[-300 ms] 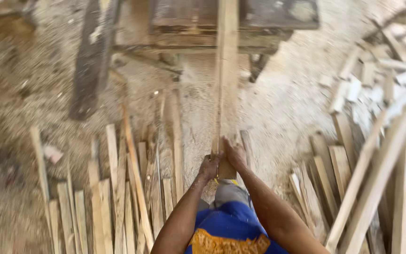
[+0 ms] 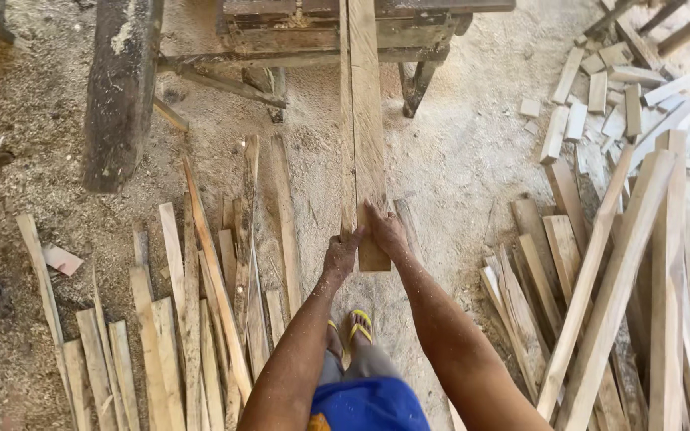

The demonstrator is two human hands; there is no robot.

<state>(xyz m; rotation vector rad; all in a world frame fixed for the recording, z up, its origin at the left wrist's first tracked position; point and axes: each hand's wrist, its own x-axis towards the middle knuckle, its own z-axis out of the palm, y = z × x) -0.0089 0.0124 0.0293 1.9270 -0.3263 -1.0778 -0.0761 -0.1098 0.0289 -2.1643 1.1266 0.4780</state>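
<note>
**sawdust_sam:** Wood everywhere, but the piece that counts is the long plank (image 2: pixel 365 128). It runs straight away from the person, near end at the hands, far end lying up on the dark old saw bench (image 2: pixel 297 32) at the top of the view. So its long axis points dead ahead, in line with the forearms.

**planer_pete:** Which hand has it?

**sawdust_sam:** Both. Left hand (image 2: pixel 342 254) is clamped on the near left edge, fingers curled round it. Right hand (image 2: pixel 385 231) sits a touch further forward, on the plank's face near the right edge, fingers pressed down on it and closed on the board. Looks like there's a lengthwise line or split up the plank, can't tell for sure whether it's two pieces or one.

**planer_pete:** Arm pose?

**sawdust_sam:** Both arms stretched out and nearly straight, converging on the board end, wrists low. Plank end hangs above the floor (image 2: pixel 457 168), just ahead of a foot in a yellow flip-flop (image 2: pixel 359 326).

**planer_pete:** And around it?

**sawdust_sam:** Sawdust all over that floor. Thin offcut strips (image 2: pixel 201 279) fanned out on the left, longer planks (image 2: pixel 624 271) leaning and piled on the right, short blocks (image 2: pixel 600 88) scattered at top right. A thick dark beam (image 2: pixel 120 96) lies left of the bench. Blue shorts (image 2: pixel 369 403) at the bottom edge.
</note>
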